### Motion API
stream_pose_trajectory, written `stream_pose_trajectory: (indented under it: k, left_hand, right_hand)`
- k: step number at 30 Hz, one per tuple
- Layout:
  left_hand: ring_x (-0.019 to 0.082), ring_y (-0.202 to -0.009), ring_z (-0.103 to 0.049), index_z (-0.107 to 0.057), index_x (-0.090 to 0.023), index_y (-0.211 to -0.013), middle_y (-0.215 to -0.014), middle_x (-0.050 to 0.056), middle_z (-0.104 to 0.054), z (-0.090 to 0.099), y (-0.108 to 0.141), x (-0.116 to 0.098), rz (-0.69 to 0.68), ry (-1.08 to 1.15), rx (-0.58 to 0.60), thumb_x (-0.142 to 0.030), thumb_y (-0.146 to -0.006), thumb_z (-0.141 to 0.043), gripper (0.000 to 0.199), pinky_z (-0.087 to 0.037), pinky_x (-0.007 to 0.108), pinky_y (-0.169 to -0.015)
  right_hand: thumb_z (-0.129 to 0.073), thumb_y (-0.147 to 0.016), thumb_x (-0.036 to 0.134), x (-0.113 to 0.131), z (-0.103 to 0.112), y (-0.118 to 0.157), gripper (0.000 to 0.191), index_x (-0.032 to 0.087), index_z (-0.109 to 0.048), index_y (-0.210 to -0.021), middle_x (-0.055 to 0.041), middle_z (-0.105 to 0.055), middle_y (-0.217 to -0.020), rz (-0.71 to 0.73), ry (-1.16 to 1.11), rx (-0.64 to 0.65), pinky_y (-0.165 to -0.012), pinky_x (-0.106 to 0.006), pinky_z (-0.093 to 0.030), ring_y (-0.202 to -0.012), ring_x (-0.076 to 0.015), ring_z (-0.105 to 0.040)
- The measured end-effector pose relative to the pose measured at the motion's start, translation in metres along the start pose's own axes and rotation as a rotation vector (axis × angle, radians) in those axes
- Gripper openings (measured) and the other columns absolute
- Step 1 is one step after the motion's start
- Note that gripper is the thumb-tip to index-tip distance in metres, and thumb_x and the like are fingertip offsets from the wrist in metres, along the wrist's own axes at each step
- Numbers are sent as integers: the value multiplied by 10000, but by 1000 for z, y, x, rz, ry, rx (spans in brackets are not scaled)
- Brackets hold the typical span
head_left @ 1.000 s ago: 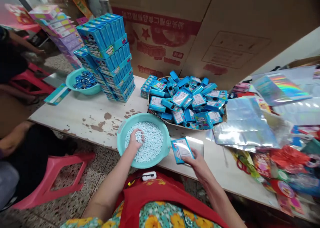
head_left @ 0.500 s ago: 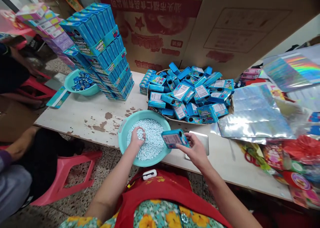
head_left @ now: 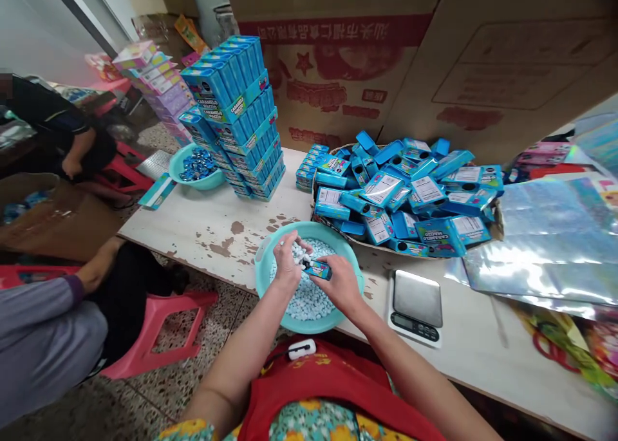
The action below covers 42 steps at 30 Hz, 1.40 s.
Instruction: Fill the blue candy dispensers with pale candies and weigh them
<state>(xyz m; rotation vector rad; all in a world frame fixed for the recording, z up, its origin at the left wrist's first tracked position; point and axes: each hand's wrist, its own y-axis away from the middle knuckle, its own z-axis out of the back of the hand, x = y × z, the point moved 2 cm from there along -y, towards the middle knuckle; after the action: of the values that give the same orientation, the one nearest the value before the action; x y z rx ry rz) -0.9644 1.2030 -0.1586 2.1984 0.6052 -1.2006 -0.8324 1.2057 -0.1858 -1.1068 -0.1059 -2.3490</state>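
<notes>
A turquoise basin (head_left: 261, 275) of small pale-blue candies (head_left: 309, 302) stands at the table's front edge. Over it my left hand (head_left: 288, 264) is cupped around a heap of these candies. My right hand (head_left: 342, 283) grips a small blue box (head_left: 319, 269), tilted so that its open end meets the candies in my left hand. Behind the basin, a wide carton holds many similar blue boxes (head_left: 381, 190). To the right lies a digital scale (head_left: 416, 302) with a bare metal plate.
Stacked blue boxes (head_left: 241, 112) stand at the back left beside a basin of wrapped candies (head_left: 197, 167). Silvery sheets (head_left: 545, 235) lie at the right, and large cartons (head_left: 338, 61) rise behind. Two people sit at the left, one near a red stool (head_left: 164, 325).
The view has shifted, so things appear further right. My right hand has brought the blue box left over the basin, and my left hand has lifted candies to it. The scale is now uncovered.
</notes>
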Motion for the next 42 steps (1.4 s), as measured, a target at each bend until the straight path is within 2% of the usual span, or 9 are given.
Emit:
stream_pose_trajectory:
  k: [7, 12, 17, 27, 32, 34, 36, 42]
  left_hand:
    - [103, -440, -483, -501, -167, -645, -509, -37, -503, 5, -1, 3, -51, -117, -72, -399, -712, -641, 279, -386, 250, -536]
    - [92, -446, -462, -485, -164, -614, -506, -34, -496, 8, -2, 3, -95, -153, -106, -414, -688, -660, 314, -363, 250, -551]
    - [98, -418, -442, -485, -171, -617, -437, -33, -480, 6, 3, -5, -104, -126, -124, -436, -686, -666, 329, -371, 270, -582]
    - [103, -428, -475, -507, -157, -623, -515, -13, -517, -4, 5, -10, -117, -91, -98, -418, -694, -662, 312, -368, 261, -529]
    - [116, -481, -512, -501, -163, -598, -482, -6, -525, -7, 6, -18, -171, -122, -62, -416, -752, -626, 322, -416, 258, -596]
    - [123, -494, -531, -518, -158, -606, -502, -2, -544, -8, 7, -21, -164, -151, -76, -400, -738, -641, 302, -421, 253, -595]
    - [129, -501, -546, -533, -154, -621, -514, -3, -549, -9, 8, -22, -169, -160, -80, -402, -744, -639, 296, -428, 251, -594]
    - [153, -523, -561, -551, -156, -590, -509, 11, -535, -10, 12, -18, -166, -117, -2, -398, -800, -585, 322, -443, 271, -602]
  right_hand:
    - [-656, -772, 359, 2, -6, -6, 300, 179, -639, -1012, -74, -666, -954, 65, 61, 60, -797, -384, -414, -900, -271, -562]
    - [-547, -826, 531, -4, -15, -10, 396, 191, -640, -1006, -92, -665, -928, 151, 30, -4, -775, -403, -424, -884, -291, -575]
    - [-499, -810, 630, -6, -11, -11, 491, 189, -639, -977, -96, -662, -903, 167, 2, -1, -748, -401, -434, -844, -287, -586]
    - [-608, -722, 645, -15, -2, -15, 507, 217, -638, -993, -73, -648, -956, 84, -143, -3, -763, -379, -460, -890, -271, -597]
    - [-657, -727, 573, 0, 7, -17, 436, 212, -640, -969, -71, -645, -929, 77, -207, -75, -788, -385, -449, -890, -267, -590]
    - [-661, -742, 530, 7, 10, -17, 376, 203, -643, -928, -71, -646, -897, 67, -231, -52, -785, -386, -450, -870, -262, -589]
    - [-680, -747, 473, 11, 11, -17, 345, 210, -639, -966, -66, -645, -931, 53, -222, -26, -806, -383, -444, -908, -259, -583]
    - [-717, -731, 362, 18, 19, -18, 306, 217, -637, -988, -56, -646, -941, -24, -178, -40, -828, -382, -437, -926, -249, -571]
